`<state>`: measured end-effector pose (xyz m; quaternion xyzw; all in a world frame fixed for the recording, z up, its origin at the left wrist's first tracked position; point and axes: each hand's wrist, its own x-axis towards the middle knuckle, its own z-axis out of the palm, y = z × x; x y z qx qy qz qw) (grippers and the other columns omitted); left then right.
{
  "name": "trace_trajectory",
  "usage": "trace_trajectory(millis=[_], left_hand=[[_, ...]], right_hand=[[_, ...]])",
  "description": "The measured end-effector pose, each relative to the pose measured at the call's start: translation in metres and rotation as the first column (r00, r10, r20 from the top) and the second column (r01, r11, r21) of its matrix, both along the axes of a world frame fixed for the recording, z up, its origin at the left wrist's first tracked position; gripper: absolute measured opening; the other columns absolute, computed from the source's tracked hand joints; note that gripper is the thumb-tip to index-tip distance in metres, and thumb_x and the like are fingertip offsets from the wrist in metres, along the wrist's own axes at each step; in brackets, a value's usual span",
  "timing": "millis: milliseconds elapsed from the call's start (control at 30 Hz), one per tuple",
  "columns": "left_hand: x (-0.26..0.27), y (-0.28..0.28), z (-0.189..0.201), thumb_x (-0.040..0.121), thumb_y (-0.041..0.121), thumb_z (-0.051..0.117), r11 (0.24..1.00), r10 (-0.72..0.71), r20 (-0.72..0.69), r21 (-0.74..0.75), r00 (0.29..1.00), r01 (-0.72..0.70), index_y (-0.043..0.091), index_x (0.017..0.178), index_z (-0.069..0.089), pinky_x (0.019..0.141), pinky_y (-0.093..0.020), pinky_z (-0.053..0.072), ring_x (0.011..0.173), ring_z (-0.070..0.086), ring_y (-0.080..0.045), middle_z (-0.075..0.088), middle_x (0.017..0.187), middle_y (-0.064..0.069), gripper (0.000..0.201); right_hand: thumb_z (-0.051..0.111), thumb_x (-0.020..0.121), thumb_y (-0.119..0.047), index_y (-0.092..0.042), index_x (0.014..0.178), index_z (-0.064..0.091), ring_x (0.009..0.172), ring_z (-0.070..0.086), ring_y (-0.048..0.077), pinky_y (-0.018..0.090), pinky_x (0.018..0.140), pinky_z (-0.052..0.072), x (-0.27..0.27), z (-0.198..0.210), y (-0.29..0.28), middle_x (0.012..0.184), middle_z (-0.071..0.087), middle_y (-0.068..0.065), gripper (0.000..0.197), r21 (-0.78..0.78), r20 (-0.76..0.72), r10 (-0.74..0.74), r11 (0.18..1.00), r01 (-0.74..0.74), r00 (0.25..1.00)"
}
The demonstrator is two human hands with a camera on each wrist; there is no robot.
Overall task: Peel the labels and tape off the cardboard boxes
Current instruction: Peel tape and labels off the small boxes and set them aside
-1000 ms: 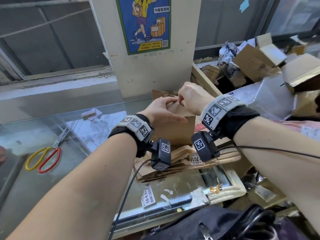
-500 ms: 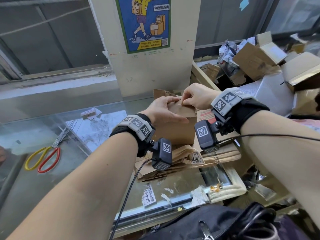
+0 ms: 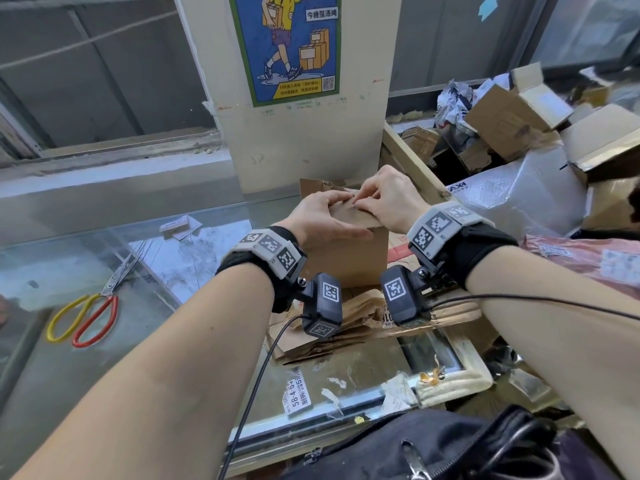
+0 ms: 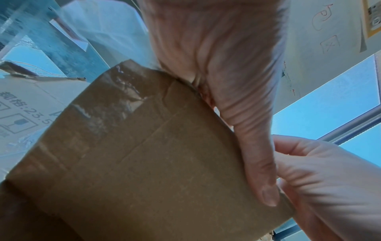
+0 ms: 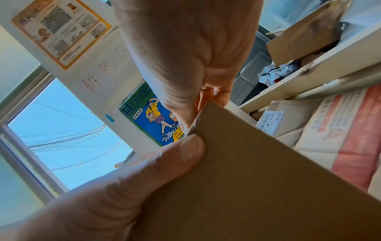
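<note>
A small brown cardboard box (image 3: pixel 346 261) stands on flattened cardboard on the glass counter. My left hand (image 3: pixel 322 216) grips its top, thumb lying along the near top edge. My right hand (image 3: pixel 377 199) reaches in from the right, and its fingertips pinch at the top face of the box beside the left fingers. What they pinch looks like a bit of tape, too small to be sure. In the left wrist view, clear tape (image 4: pixel 115 97) runs over the side of the box (image 4: pixel 154 163). The right wrist view shows the box corner (image 5: pixel 268 179) under my right fingers.
Red-and-yellow scissors (image 3: pixel 83 317) lie on the glass counter (image 3: pixel 173 271) to the left. Flattened cardboard (image 3: pixel 363 327) sits under the box. Peeled labels (image 3: pixel 298 396) stick near the counter's front edge. Opened boxes (image 3: pixel 512 112) pile up at the right; a black bag (image 3: pixel 433 452) is nearest me.
My right hand has swung from over the box's top to its right side, wrist lower, fingertips now pinching on the top face. The left hand and the box have stayed put.
</note>
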<state>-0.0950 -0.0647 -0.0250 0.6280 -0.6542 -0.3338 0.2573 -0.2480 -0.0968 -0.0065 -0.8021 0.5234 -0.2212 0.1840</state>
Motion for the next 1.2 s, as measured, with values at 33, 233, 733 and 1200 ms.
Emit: trace_trajectory(millis=[33,233,733,1200], left_hand=[[0.000,0.000,0.000,0.065,0.042,0.086,1.000,0.000,0.000,-0.003,1.000,0.000,0.032,0.128,0.057,0.094,-0.024,0.047,0.109,0.055,-0.009,0.058,0.120,0.008,0.069],[0.001,-0.001,-0.002,0.064,0.042,0.086,1.000,0.007,-0.006,-0.012,1.000,-0.007,0.029,0.132,0.056,0.098,-0.026,0.046,0.111,0.054,-0.011,0.057,0.123,0.006,0.075],[0.002,-0.004,-0.004,0.063,0.044,0.086,0.999,0.040,-0.054,0.006,0.998,-0.040,0.027,0.137,0.052,0.087,-0.017,0.039,0.110,0.051,-0.009,0.053,0.127,0.005,0.083],[0.003,-0.003,-0.005,0.062,0.043,0.087,0.995,0.095,-0.139,-0.003,0.986,-0.096,0.027,0.132,0.056,0.086,-0.020,0.046,0.109,0.053,-0.010,0.055,0.124,0.005,0.078]], right_hand=[[0.068,0.086,-0.023,-0.022,0.082,0.074,0.098,0.058,0.021,0.041,0.093,0.047,0.001,-0.002,-0.001,0.104,0.049,0.002,0.008,0.015,0.029,-0.002,1.000,0.001,1.000],[0.067,0.087,-0.016,-0.012,0.087,0.075,0.087,0.058,0.011,0.030,0.085,0.050,-0.003,-0.001,0.001,0.076,0.054,-0.015,0.009,0.104,0.200,-0.018,0.995,-0.003,0.980],[0.068,0.085,-0.010,-0.014,0.075,0.069,0.099,0.059,0.016,0.031,0.093,0.047,-0.011,0.002,-0.006,0.101,0.065,0.003,0.010,0.103,0.197,0.119,0.985,-0.141,0.973],[0.051,0.095,-0.014,-0.014,0.087,0.057,0.092,0.055,0.019,0.037,0.083,0.046,0.001,0.006,-0.001,0.095,0.062,0.005,0.010,-0.047,0.050,0.103,0.994,-0.101,0.993]])
